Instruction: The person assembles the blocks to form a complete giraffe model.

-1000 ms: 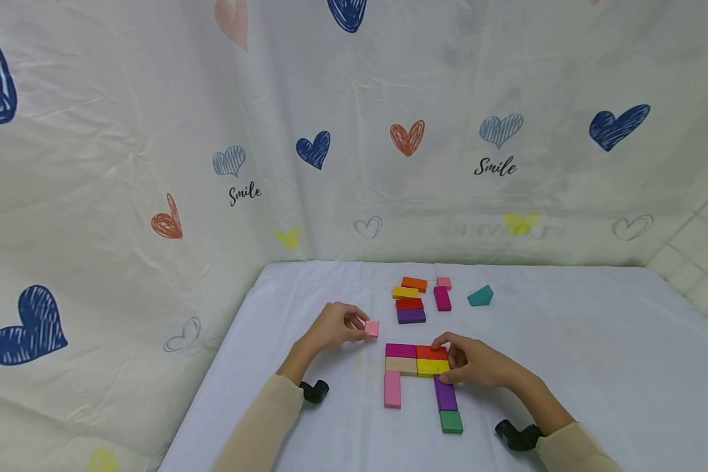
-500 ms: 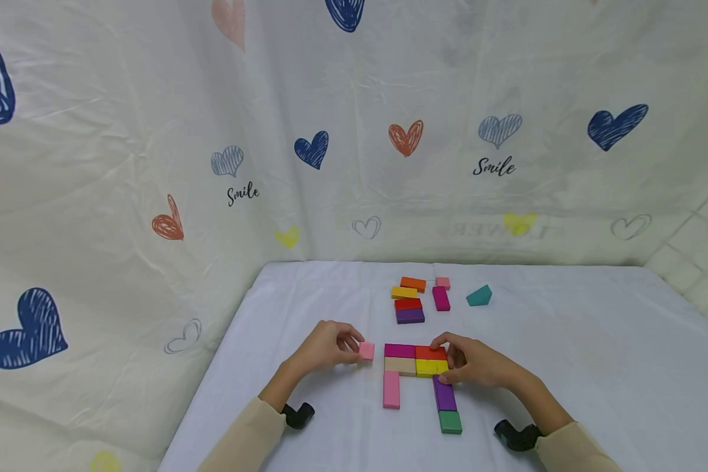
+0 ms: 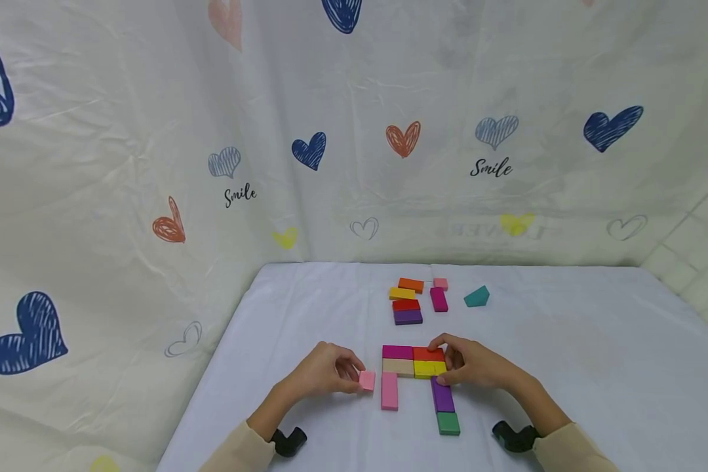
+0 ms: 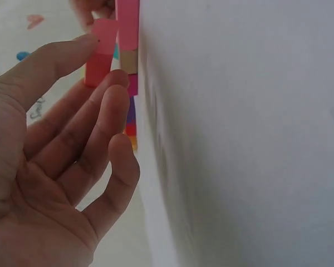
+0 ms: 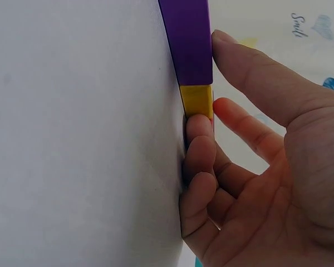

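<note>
Gap b/w small pink blk (image 3: pixel 367 381) & long pink blk (image 3: pixel 389 392) is the key relation, I'd judge: the small one lies just L of the long one in head view, near but apart, abt level w/ its far half. Long pink blk's long axis runs near-to-far, toward the person; small pink blk looks roughly square from above, so no clear long axis there. L hand (image 3: pixel 330 373) is the closer one & in fact has it: thumb & forefinger pinch it from its L side, other fingers loosely bent, spaced apart. So small pink blk sits right at those fingertips, sticking out to their R, free side facing long pink blk. Looks raised off white cloth (image 3: pixel 566 367) in L wrist view, tho height's hard to tell. R hand (image 3: pixel 478 362) is farther off, across the layout: index tip on red blk (image 3: pixel 423 354), thumb at far end of purple blk (image 3: pixel 443 398), remaining fingers bent by R end of yellow blk (image 3: pixel 429 370); spans them rather than pinching, pressure can't tell. Tan blk (image 3: pixel 398 368) meets far end of long pink blk; green blk (image 3: pixel 448 423) meets purple blk's near end.
</note>
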`<state>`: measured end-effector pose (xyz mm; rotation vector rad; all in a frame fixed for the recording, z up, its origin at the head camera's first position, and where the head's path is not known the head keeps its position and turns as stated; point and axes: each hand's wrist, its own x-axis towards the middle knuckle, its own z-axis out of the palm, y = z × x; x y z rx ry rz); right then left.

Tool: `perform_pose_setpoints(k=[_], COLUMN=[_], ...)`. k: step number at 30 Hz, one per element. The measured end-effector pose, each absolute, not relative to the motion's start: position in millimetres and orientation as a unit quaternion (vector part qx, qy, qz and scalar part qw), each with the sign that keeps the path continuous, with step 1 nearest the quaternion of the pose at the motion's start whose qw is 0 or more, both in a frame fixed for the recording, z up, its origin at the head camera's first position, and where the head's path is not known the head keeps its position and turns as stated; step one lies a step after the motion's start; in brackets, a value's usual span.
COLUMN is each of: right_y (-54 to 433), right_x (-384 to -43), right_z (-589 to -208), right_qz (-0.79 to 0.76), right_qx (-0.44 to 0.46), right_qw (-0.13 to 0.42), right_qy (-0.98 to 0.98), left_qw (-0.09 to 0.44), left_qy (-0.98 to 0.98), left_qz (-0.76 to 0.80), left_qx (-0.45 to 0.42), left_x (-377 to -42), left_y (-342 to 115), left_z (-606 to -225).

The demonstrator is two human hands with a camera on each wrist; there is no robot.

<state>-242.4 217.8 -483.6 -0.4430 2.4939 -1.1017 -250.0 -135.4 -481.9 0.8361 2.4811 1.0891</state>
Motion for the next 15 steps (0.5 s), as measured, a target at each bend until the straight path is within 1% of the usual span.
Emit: perform_pose_setpoints(k=[9, 15], right_y=[218, 218], right_x=[-241, -241], right_z=[-484, -484], right_qz=[-0.391, -0.388], right_qx=[-0.154, -0.151], right_qw=[0.189, 0.19], right_qy=[0.888, 0.889], left_qw=[0.18, 0.2], left_qy=[0.841, 0.83], left_qz=[0.402, 0.407], left_qx=[0.313, 0.324], left_x=[-228, -220], left_y=[-125, -118], left_z=[-476, -477])
